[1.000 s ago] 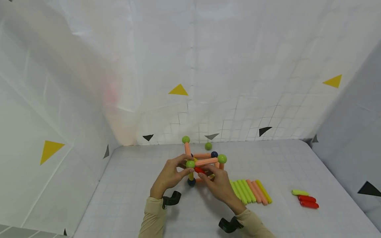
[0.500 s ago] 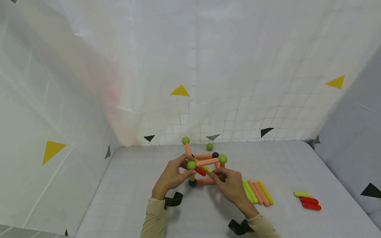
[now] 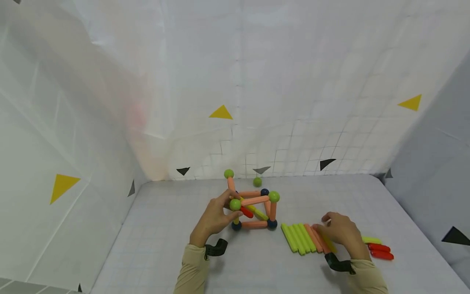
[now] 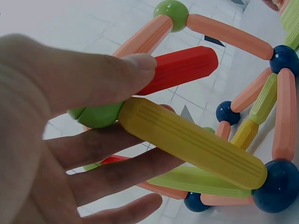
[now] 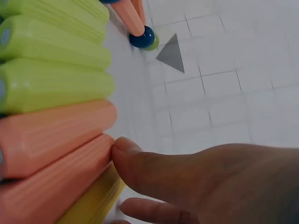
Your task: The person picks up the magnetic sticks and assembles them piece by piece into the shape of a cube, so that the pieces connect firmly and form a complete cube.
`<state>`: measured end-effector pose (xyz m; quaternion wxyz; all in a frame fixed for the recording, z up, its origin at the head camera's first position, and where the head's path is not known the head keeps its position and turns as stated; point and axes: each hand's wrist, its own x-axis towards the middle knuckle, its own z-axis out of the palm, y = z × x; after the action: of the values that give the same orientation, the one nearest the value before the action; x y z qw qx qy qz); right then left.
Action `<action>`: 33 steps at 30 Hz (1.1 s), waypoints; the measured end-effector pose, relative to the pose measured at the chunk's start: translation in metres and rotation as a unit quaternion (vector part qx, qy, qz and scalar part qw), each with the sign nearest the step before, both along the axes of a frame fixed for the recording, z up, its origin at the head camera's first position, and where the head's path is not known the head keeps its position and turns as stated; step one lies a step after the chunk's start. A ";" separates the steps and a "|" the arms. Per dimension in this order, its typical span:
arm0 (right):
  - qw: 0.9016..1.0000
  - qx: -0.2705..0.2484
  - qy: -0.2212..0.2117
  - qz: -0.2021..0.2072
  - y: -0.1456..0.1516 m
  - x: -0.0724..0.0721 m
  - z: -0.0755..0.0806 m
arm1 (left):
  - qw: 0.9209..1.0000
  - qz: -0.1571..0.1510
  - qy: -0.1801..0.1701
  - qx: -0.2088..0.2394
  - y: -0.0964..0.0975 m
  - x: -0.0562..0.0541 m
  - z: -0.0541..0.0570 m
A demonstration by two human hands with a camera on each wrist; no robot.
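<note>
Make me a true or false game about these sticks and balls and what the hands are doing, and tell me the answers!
1. The left hand is holding a corner of the frame. True.
2. The right hand is far away from every stick. False: its thumb is at the end of an orange stick.
3. Two red sticks lie side by side on the table. True.
4. Every ball is dark blue. False: some are green, like the corner ball by the left hand.
5. The far green ball is behind the frame, near the back wall. True.
</note>
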<state>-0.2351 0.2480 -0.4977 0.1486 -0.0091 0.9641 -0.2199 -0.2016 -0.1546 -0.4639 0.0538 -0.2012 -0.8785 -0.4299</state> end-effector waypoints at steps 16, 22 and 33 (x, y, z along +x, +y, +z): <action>0.996 -0.074 0.006 0.053 0.017 -0.006 -0.008 | 1.000 -0.002 -0.004 0.012 0.001 -0.002 -0.002; 0.984 -0.133 0.108 0.053 -0.007 0.003 0.002 | 1.000 0.001 -0.001 0.002 0.001 0.000 -0.002; 0.927 -0.209 0.288 0.115 -0.108 0.027 -0.001 | 1.000 -0.006 -0.004 0.017 0.001 -0.002 -0.002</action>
<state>-0.2081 0.1398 -0.4984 -0.1163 -0.2136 0.8899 -0.3860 -0.2037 -0.1537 -0.4663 0.0517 -0.2037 -0.8700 -0.4459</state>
